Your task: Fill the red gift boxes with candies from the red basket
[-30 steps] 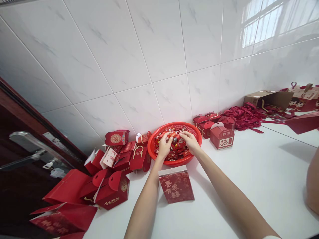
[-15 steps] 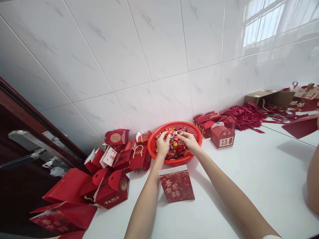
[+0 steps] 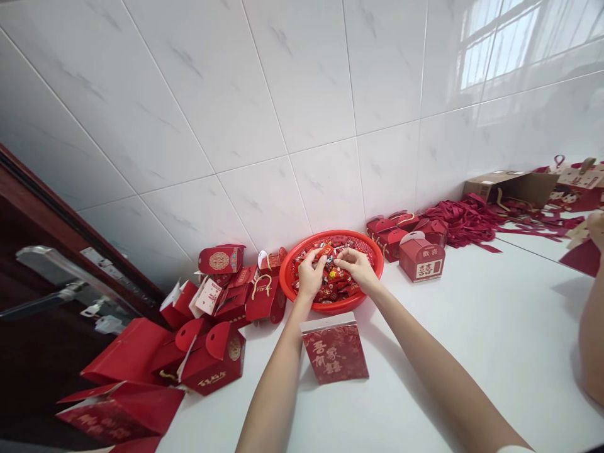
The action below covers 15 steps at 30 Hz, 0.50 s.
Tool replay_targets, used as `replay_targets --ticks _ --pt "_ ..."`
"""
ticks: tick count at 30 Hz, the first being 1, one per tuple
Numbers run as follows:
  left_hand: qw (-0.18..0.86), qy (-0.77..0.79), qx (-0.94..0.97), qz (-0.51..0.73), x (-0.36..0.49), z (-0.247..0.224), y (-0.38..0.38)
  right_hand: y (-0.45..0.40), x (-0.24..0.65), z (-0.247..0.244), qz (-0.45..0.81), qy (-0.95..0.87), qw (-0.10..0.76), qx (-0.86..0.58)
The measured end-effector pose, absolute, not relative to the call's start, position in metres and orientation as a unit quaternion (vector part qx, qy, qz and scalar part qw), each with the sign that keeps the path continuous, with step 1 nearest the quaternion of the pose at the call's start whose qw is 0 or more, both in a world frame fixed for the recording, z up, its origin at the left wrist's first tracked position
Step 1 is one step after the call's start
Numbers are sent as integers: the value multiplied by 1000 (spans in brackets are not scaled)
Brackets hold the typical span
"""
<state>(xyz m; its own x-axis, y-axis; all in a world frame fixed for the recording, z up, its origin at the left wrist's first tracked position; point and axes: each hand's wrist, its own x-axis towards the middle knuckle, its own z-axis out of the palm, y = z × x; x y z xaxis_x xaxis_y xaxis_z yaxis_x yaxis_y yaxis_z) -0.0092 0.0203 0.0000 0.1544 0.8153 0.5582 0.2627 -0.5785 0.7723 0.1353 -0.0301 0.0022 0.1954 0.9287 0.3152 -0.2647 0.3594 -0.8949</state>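
Note:
A red plastic basket [image 3: 285, 286] full of wrapped candies [image 3: 334, 290] stands against the wall. Over it, my left hand [image 3: 310, 277] pinches a red-wrapped candy [image 3: 326, 250] between thumb and fingers. Beside it, my right hand [image 3: 357, 267] has thumb and fingertips pressed together close above the candies; whatever they pinch is too small to make out. Between my forearms, in front of the basket, a dark red gift box [image 3: 335, 353] with gold characters stands upright on the white table [image 3: 425, 352].
Several red gift boxes [image 3: 212, 358] crowd the left side by a dark door [image 3: 28, 352]. To the basket's right are a closed red box [image 3: 421, 258], a heap of red ribbons [image 3: 465, 220] and an open cardboard box [image 3: 512, 187]. Another person's arm [image 3: 592, 340] shows at the right edge.
My hands stay over the basket, with only slight finger shifts. At the far right, the other person's red box has moved rightward, and part of their hand now shows.

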Motion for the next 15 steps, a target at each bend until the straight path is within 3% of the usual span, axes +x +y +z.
replay_targets --ticks 15 --pt "319 350 709 523 -5 4 15 -30 139 2 372 -444 720 -382"
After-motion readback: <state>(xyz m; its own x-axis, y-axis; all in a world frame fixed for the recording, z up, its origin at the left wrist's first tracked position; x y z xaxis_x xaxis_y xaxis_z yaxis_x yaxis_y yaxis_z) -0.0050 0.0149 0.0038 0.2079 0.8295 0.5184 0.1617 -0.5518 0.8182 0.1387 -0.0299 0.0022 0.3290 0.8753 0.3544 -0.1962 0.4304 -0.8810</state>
